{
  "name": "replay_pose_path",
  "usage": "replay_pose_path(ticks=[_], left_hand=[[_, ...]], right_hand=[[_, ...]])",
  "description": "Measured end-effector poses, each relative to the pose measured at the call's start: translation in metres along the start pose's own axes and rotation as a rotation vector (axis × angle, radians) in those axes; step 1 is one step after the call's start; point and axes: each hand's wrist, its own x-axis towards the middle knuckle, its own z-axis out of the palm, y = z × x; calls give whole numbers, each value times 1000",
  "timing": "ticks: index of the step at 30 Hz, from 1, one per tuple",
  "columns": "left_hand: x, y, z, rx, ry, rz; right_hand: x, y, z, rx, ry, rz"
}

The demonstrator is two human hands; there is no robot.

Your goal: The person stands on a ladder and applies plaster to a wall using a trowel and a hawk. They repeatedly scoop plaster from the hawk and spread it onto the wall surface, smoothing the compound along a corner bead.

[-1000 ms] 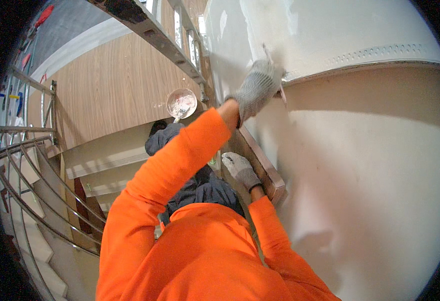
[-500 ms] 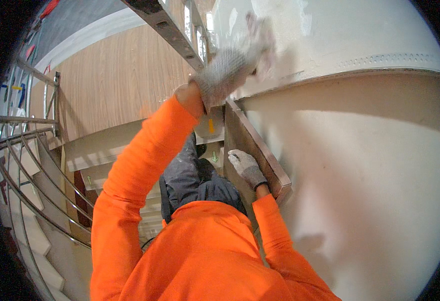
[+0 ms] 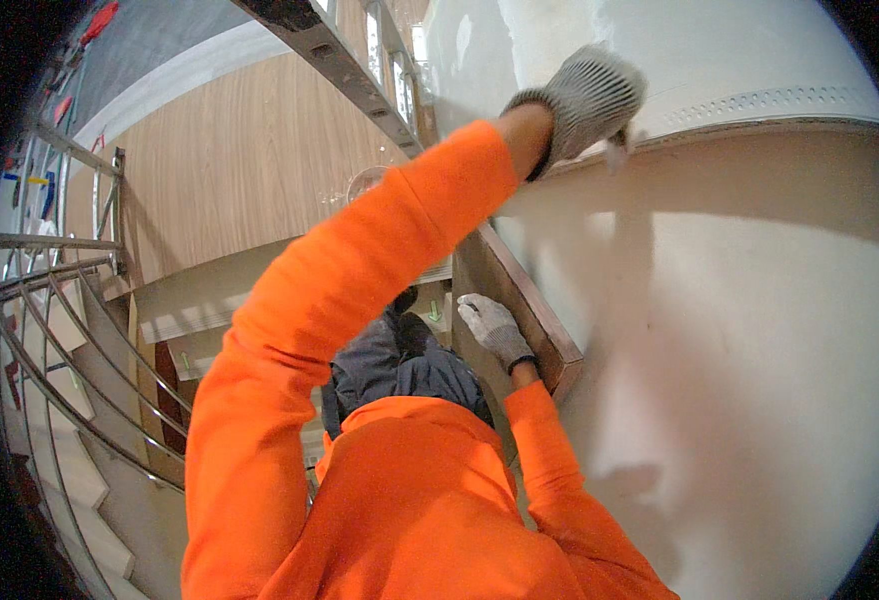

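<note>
My left hand [image 3: 591,100], in a grey ribbed knit glove, reaches across to the upper right at the pale wall [image 3: 519,50]. Its fingers are bent and mostly turned away. A small whitish bit shows below them, too blurred to name. It is close to the step-like edge [image 3: 749,128] where the upper wall stands out over the lower one. My right hand [image 3: 496,328], in a similar glove, rests against the brown wooden panel [image 3: 534,310] beside my hip, its fingers extended along the panel's side and slightly bent.
A metal ladder [image 3: 344,70] leans at the top centre. Wood-grain boarding [image 3: 229,150] stands ahead, with a round clear-looking container [image 3: 367,182] at its edge. Curved metal railing [image 3: 89,400] and stair steps [image 3: 84,480] lie to the left. Below me are more steps with green arrows [image 3: 434,312].
My left hand has moved right and slightly down along the wall, and its wrist has turned so the back of the glove shows. My right hand has stayed at the panel.
</note>
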Motion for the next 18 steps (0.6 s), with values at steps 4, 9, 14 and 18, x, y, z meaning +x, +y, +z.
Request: replay_pose_path(ticks=[4,9,14,18], left_hand=[[2,18,-86,-375,23,-182],[-60,-30,-32,195,256,66],[-116,-58,154,58,-163,-412],[-123,-80,204,-842,-138,-1026]], right_hand=[[0,19,7,-2,32,-95],[5,6,3,-2,-10,6],[-4,17,1,61,20,53],[-2,16,5,83,16,37]])
